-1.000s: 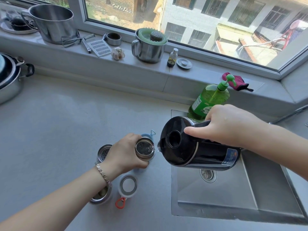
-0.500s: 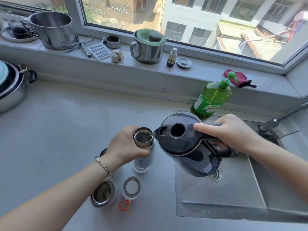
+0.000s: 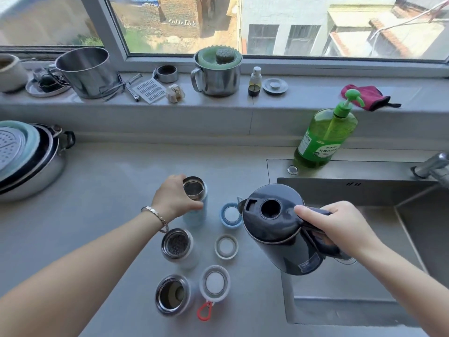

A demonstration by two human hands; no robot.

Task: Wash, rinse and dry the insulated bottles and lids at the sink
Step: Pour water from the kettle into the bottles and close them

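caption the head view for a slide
Left hand grips an open bottle; right hand holds a kettle by the sink.

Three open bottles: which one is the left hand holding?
The pale blue bottle, farthest from the camera; the left hand grips it below its rim. The middle bottle and nearest bottle stand untouched.

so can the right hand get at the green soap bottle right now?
Probably not yet: the right hand grips the dark kettle. The soap bottle stands unobstructed behind the sink, so the way looks free once the kettle is down.
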